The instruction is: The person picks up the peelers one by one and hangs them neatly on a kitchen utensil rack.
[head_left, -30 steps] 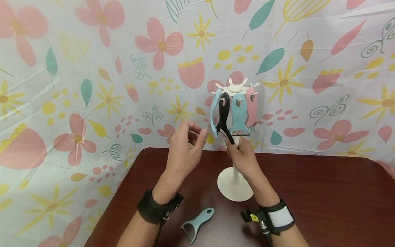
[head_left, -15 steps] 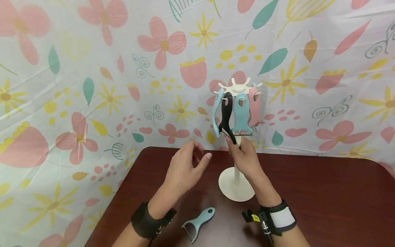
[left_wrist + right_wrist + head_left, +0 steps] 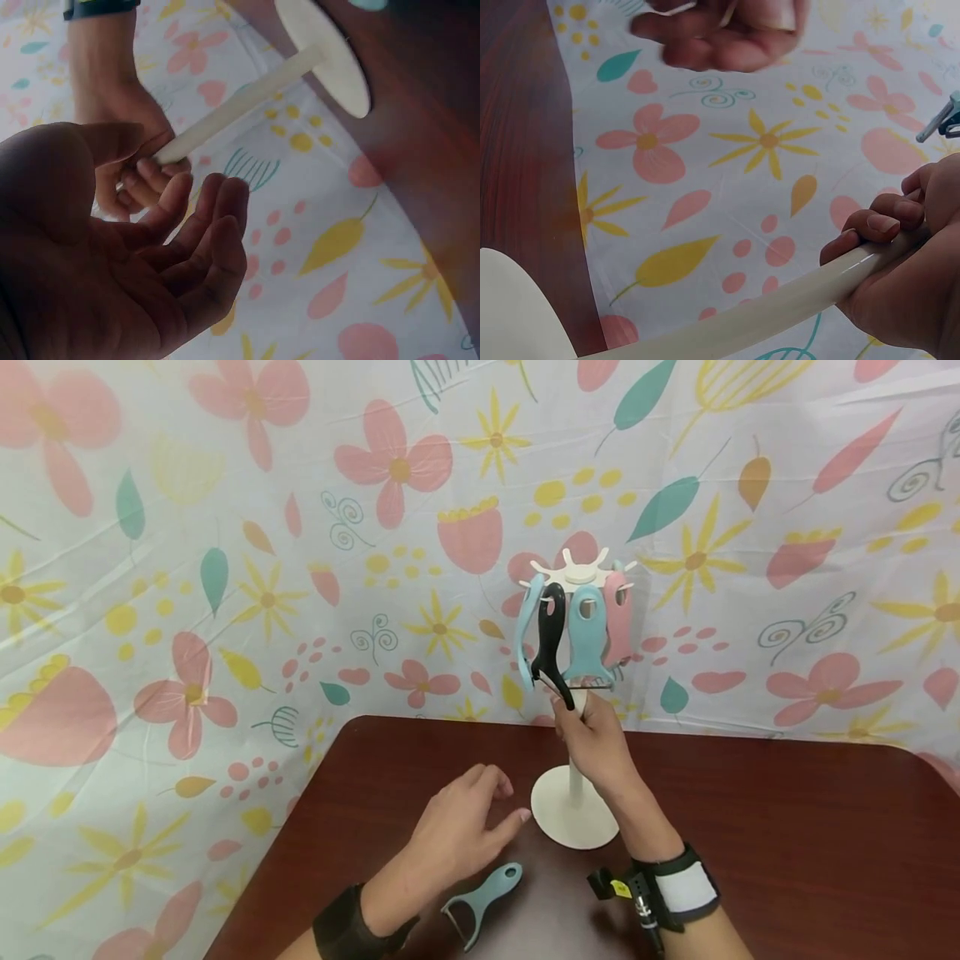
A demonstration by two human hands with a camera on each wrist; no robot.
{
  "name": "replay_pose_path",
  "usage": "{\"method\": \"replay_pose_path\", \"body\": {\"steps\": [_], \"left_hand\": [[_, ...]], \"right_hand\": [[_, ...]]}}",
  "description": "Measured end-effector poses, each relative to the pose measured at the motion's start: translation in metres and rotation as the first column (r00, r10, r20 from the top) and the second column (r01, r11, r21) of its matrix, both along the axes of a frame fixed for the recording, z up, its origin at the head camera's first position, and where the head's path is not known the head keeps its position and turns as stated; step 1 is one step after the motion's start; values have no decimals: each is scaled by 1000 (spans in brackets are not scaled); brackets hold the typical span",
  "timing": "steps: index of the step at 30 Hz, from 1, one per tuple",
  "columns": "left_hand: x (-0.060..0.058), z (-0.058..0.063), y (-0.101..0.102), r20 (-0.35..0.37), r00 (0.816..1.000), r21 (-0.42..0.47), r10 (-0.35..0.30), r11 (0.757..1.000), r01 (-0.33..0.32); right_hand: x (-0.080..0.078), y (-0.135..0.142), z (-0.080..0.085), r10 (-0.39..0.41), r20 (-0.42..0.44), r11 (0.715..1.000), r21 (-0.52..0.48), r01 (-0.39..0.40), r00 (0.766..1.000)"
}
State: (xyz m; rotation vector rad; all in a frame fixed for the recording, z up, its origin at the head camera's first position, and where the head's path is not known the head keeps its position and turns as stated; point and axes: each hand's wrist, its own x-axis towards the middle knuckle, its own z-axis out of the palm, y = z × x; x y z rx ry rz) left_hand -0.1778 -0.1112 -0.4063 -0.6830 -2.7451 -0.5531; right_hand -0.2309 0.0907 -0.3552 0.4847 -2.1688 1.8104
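My right hand [image 3: 596,739] grips the white post [image 3: 780,311] of a hook stand just under its hanging peelers. On the hooks hang a black peeler [image 3: 551,631], a light blue peeler [image 3: 587,631], another light blue one seen edge-on at the left, and a pink peeler [image 3: 618,627]. A grey-blue Y-shaped peeler [image 3: 491,890] lies on the table, its blade end toward the lower left. Above and behind it hovers my left hand [image 3: 461,822], fingers loosely bent and holding nothing. The left wrist view shows this hand's palm [image 3: 127,277] with relaxed fingers.
The stand's round white base [image 3: 562,822] rests on the dark red-brown table [image 3: 787,852]. A floral cloth [image 3: 247,693] hangs behind the table and along its left side. Black camera bands are strapped to both wrists.
My left hand has come down from beside the hanging peelers to low over the table, near the lying peeler. My right hand keeps its grip on the post.
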Motion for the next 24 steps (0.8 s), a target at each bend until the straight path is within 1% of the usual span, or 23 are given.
{"method": "replay_pose_path", "body": {"steps": [5,8,12,15,18,24], "left_hand": [[6,-11,-2,30,999,-68,-35,997,37],[9,-19,-4,93,994,-87,-55,994,63],[12,-29,-6,181,981,-98,-67,992,86],[13,-35,-8,210,975,-112,-72,989,97],[15,-40,-9,227,971,-119,-71,988,99],[20,-54,-11,205,977,-140,-63,986,93]], "right_hand": [[-1,1,-1,2,-12,1000,-2,-2,1000],[-1,0,-2,5,-15,1000,-14,-5,1000],[-1,-1,-2,8,-19,1000,-18,-8,1000],[-1,-2,-2,4,-25,1000,-13,-4,1000],[-1,-1,-2,4,-28,1000,-9,-4,1000],[0,-1,-1,1,-19,1000,-7,-1,1000]]}}
